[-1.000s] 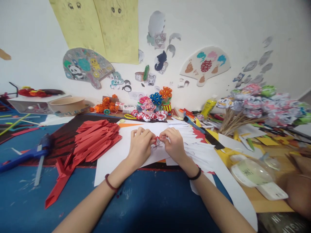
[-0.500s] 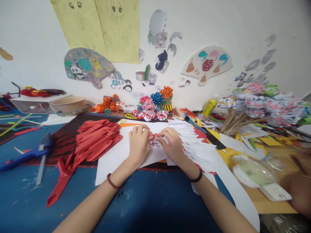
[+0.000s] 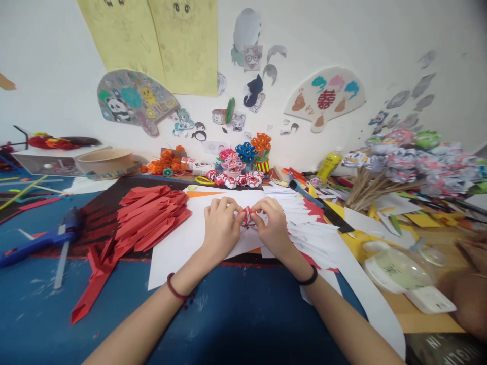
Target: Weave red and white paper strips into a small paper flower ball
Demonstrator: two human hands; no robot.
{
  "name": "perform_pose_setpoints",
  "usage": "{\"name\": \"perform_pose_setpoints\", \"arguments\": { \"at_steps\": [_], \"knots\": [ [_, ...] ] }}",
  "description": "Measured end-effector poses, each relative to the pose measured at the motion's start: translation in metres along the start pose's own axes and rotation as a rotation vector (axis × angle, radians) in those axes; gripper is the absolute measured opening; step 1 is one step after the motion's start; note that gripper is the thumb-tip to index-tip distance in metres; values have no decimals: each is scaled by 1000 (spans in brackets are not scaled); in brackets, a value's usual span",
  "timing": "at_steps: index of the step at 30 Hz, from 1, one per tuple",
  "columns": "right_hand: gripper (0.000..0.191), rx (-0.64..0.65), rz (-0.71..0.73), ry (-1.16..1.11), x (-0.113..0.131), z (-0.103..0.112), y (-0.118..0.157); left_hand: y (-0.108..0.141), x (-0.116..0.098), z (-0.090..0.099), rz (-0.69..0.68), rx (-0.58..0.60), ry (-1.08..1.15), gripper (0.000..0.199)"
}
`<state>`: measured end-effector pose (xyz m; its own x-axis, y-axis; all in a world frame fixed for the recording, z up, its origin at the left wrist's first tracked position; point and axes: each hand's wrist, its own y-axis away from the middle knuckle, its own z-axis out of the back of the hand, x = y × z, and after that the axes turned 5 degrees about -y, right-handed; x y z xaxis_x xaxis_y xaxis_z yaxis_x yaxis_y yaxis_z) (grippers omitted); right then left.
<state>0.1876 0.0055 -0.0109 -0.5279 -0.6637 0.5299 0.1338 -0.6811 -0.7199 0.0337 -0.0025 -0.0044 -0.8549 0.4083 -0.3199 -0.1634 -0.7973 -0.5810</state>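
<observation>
Between my two hands is a small red-and-white folded paper flower (image 3: 247,216), held just above white paper sheets. My left hand (image 3: 223,223) pinches its left edge between thumb and fingers. From the other side, my right hand (image 3: 271,223) pinches the right edge the same way. Part of the flower is hidden by my fingertips. To the left lies a pile of folded red paper strips (image 3: 152,218). Right of my hands are rows of folded white paper strips (image 3: 310,228) with red paper under them.
A blue glue gun (image 3: 45,243) lies at the left. Finished red-and-white paper flowers (image 3: 236,179) sit at the back near a yellow bottle (image 3: 329,165). At right stand paper bouquets (image 3: 418,157) and a clear bottle (image 3: 395,268). Part of another person (image 3: 466,299) shows at the right edge.
The fingers of both hands have shifted slightly on the paper flower, and its red tip now looks folded differently between them. The view has tilted down a little.
</observation>
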Motion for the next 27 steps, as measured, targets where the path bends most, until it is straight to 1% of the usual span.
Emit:
{"name": "perform_pose_setpoints", "arguments": {
  "at_steps": [2,5,8,11,14,19,22,25,27],
  "knots": [
    [13,-9,1,22,0,0,0,0,-1,1,-3,-3,-8,6],
    [13,18,20,26,2,0,0,0,-2,1,-4,7,-11,2],
    [14,39,20,34,2,1,0,1,-3,0,-10,13,6,8],
    [14,40,-12,27,-2,1,0,1,-4,1,-25,9,55,10],
    [12,29,-42,-20,-6,1,-1,0,-4,3,-16,3,105,9],
    [11,80,-60,-169,-8,1,-5,-3,2,4,80,-24,86,5],
    [10,85,-63,-213,-7,3,-6,-3,3,3,90,-46,95,5],
    [9,86,-70,-178,-5,2,-5,-2,3,2,81,-63,124,7],
    [9,79,-79,-131,-5,0,-3,-1,1,1,64,-54,146,7]
  ]
}}
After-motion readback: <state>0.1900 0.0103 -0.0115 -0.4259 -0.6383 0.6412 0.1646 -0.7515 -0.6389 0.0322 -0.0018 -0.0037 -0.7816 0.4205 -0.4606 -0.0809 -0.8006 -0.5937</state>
